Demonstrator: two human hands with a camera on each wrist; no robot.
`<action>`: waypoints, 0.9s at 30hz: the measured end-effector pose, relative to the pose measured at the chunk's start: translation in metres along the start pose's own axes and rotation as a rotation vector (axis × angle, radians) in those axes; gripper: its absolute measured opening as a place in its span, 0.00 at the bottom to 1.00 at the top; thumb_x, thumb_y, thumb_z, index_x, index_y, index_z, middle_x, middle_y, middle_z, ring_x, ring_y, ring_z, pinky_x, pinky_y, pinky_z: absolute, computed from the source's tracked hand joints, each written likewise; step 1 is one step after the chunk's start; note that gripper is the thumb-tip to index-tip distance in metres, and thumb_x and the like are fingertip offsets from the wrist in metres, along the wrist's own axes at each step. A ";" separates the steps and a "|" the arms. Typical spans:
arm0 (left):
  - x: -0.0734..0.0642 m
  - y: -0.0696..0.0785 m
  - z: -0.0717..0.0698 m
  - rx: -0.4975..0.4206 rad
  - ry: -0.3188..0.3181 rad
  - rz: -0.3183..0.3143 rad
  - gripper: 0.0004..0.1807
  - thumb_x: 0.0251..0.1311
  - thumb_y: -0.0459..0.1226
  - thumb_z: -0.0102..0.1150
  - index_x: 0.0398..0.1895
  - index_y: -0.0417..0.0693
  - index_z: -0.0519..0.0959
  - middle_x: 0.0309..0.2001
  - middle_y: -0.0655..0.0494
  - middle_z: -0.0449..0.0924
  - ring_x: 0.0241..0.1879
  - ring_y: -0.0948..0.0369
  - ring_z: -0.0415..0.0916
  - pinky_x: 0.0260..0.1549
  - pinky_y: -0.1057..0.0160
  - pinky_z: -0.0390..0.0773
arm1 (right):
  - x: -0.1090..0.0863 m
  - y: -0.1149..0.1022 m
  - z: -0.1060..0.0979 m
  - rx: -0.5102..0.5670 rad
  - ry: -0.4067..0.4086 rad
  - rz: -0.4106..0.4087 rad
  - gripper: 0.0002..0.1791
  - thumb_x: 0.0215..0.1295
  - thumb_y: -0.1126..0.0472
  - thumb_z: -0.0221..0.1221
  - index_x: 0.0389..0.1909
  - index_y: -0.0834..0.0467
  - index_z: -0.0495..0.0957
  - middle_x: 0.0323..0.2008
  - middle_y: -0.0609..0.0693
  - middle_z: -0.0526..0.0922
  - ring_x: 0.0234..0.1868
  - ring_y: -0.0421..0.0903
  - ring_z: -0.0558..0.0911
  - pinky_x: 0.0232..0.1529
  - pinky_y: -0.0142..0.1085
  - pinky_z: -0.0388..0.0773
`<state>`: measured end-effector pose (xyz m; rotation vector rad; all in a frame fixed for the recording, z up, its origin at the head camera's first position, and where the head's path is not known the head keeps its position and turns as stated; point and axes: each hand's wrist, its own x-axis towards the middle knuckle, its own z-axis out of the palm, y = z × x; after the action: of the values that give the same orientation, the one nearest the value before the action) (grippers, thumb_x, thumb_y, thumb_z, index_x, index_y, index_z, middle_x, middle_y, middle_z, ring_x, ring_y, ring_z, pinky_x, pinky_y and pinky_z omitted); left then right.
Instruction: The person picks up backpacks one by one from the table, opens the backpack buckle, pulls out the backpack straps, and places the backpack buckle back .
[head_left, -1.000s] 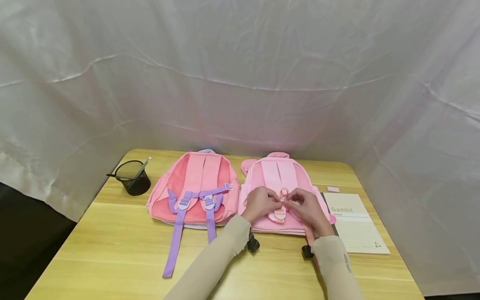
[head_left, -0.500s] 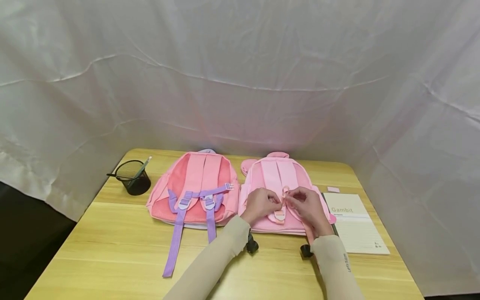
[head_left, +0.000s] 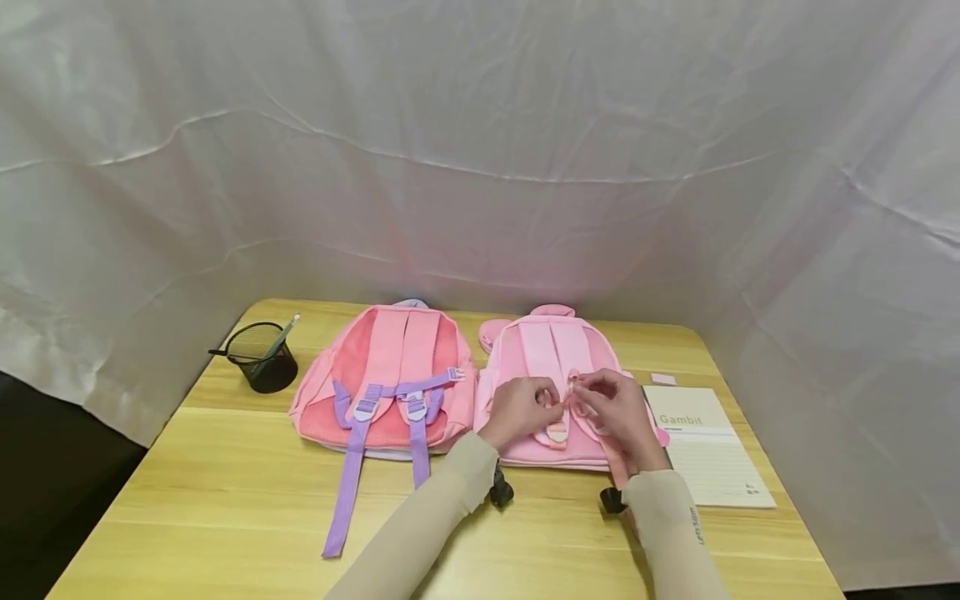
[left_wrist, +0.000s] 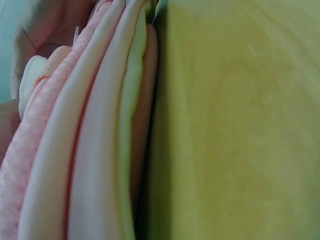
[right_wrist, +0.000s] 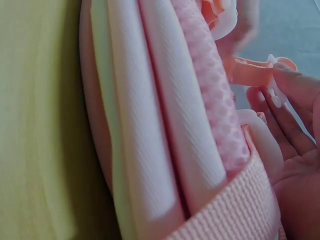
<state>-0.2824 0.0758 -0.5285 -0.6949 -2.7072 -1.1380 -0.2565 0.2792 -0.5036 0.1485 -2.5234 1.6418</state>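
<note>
A pink backpack (head_left: 540, 450) lies on its front with its straps up. Over its back panel, my left hand (head_left: 521, 408) has thumb and forefinger closed at a short peach chest strap (head_left: 567, 400). My right hand (head_left: 615, 412) pinches the strap's other end, with a small white clip (right_wrist: 276, 92) under its thumb in the right wrist view. The left wrist view has fingers (left_wrist: 47, 25) behind the bag's pink edge (left_wrist: 55, 120), beside a white strap adjuster (left_wrist: 32, 72). Below the hands in the head view sits a strap adjuster (head_left: 557, 432) on the shoulder strap.
To the left lies a coral backpack (head_left: 315, 408) with purple straps (head_left: 347, 500). A black mesh pen cup (head_left: 273, 371) stands farther left. A notebook (head_left: 716, 467) is at the right, with a small pink pad (head_left: 663, 379) behind it. Everything rests on a wooden table (head_left: 225, 517).
The loop of peach strap above the fingertips has narrowed and been turned. My right fingers have shifted slightly at the clip, while the left hand stays nearly in place.
</note>
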 end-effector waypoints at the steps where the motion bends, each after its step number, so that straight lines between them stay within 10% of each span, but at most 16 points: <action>1: 0.000 0.000 0.000 0.020 0.008 0.022 0.06 0.55 0.50 0.71 0.26 0.66 0.83 0.18 0.72 0.74 0.21 0.72 0.69 0.24 0.70 0.67 | 0.000 0.000 0.000 -0.005 -0.002 -0.003 0.11 0.66 0.58 0.70 0.40 0.62 0.85 0.46 0.58 0.88 0.42 0.38 0.85 0.43 0.26 0.81; 8: 0.003 -0.001 0.004 0.132 0.066 0.164 0.04 0.58 0.49 0.69 0.31 0.64 0.86 0.18 0.74 0.74 0.19 0.74 0.67 0.23 0.73 0.65 | 0.000 0.000 0.000 -0.033 -0.007 -0.010 0.12 0.66 0.55 0.71 0.39 0.62 0.85 0.45 0.58 0.88 0.40 0.37 0.83 0.40 0.26 0.81; 27: 0.002 -0.003 0.003 0.089 0.026 0.119 0.04 0.58 0.46 0.71 0.28 0.62 0.86 0.17 0.71 0.75 0.20 0.73 0.67 0.24 0.71 0.65 | 0.004 -0.030 -0.005 -0.045 0.048 -0.064 0.12 0.67 0.56 0.70 0.40 0.60 0.84 0.51 0.55 0.88 0.50 0.33 0.83 0.65 0.39 0.76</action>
<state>-0.2853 0.0761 -0.5321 -0.8093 -2.6374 -0.9863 -0.2555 0.2722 -0.4740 0.1811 -2.4909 1.5452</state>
